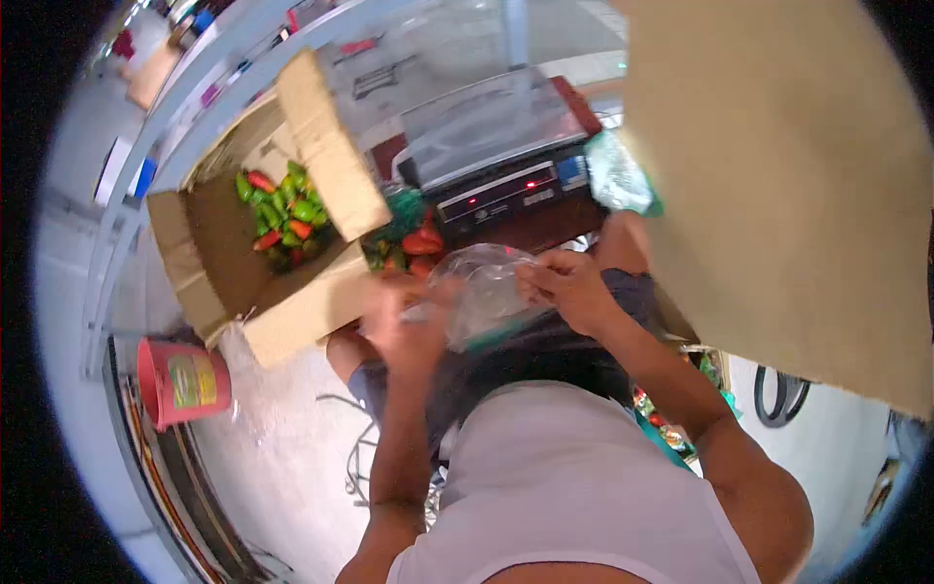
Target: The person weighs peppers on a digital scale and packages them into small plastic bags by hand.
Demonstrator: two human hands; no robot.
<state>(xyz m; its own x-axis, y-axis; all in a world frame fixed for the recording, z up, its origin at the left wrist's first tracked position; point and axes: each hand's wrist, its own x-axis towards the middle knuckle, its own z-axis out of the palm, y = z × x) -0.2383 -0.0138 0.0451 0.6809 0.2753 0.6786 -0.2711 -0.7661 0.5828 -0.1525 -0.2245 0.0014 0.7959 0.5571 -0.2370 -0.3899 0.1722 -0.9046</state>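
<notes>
The clear, thin plastic bag was between the two hands, above the lap. Right of the brown cardboard box of green and red peppers, the left hand was too blurred to tell whether its fingers gripped. The right hand had its fingers pinched on the bag's edge. Handling such film well probably called for light, even tension, without sharp tugs. The bag looked glossy, see-through and wrinkled, with green near its lower edge.
</notes>
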